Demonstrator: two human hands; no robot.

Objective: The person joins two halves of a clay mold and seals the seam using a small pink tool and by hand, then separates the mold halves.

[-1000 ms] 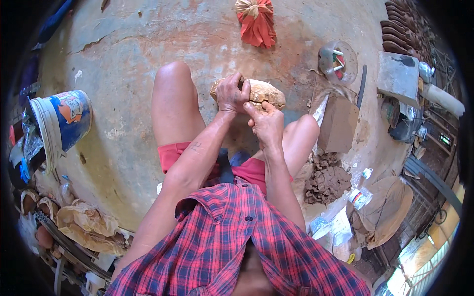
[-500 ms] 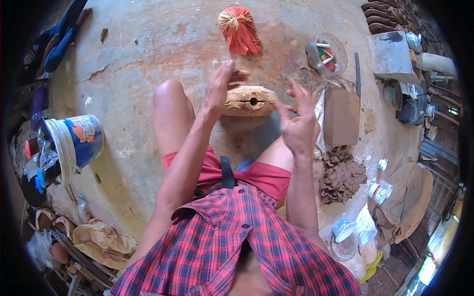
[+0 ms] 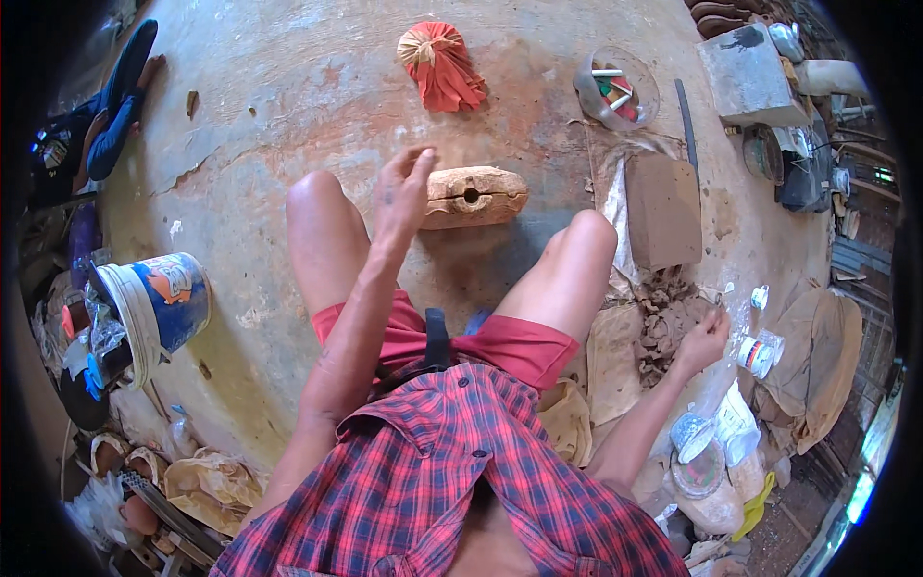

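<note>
A tan two-part mould (image 3: 490, 200) with a dark seam and a round hole facing me rests on the floor beyond my knees. My left hand (image 3: 402, 192) is at its left end, fingers stretched out and holding nothing; whether it touches the mould is unclear. Far to the right, my right hand (image 3: 705, 346) is over the edge of a heap of brown clay lumps (image 3: 663, 317). Its fingers are curled together, and what they hold, if anything, is too small to make out. A white tub (image 3: 760, 354) stands just right of that hand.
A red cloth bundle (image 3: 444, 72) lies ahead, with a clear bowl (image 3: 617, 91) of coloured pieces to its right. A brown clay block (image 3: 663, 210) stands beyond the heap. At left a blue-and-white bucket (image 3: 173, 303) lies tipped. Another person's blue sleeve (image 3: 120, 135) shows far left.
My right hand has left the right side of the mould and swung right and back to the clay heap. My left hand remains by the mould's left end. The view has shifted slightly.
</note>
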